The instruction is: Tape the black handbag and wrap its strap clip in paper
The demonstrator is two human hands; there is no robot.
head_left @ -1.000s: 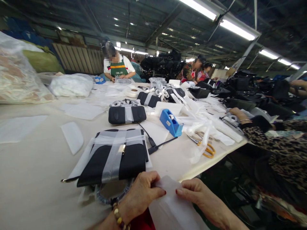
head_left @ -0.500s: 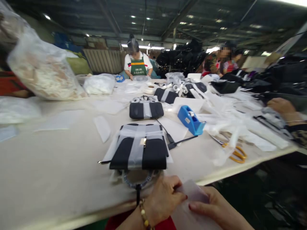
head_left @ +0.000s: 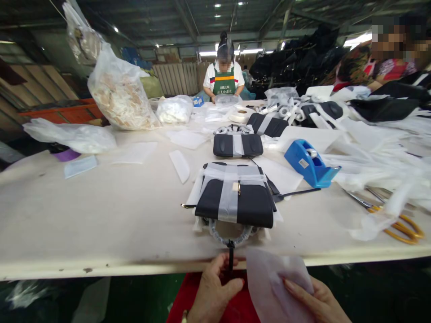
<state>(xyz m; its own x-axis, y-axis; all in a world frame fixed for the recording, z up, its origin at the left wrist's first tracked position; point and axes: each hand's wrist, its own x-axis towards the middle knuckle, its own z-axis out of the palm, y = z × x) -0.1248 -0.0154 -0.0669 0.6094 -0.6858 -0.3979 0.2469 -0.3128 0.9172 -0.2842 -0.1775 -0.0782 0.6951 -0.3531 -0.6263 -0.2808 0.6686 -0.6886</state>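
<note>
My left hand (head_left: 215, 291) is just below the table's front edge, its fingers curled round a thin black strap (head_left: 230, 258) that hangs from the wrapped handle of a black handbag (head_left: 251, 206). The bag lies flat on the table, banded with translucent strips. My right hand (head_left: 318, 303) holds a white translucent sheet (head_left: 276, 282) from underneath, thumb on top. The sheet stands just right of my left thumb.
A second wrapped black bag (head_left: 238, 145) lies further back, with a blue tape dispenser (head_left: 311, 163) to its right and yellow-handled scissors (head_left: 400, 224) near the right edge. Filled plastic bags (head_left: 121, 94) stand at the back left. A person in a green apron (head_left: 225, 80) works at the far end.
The view has swung left and pulled back. Both hands have dropped below the table edge. My left hand has left the sheet and closed on the black strap.
</note>
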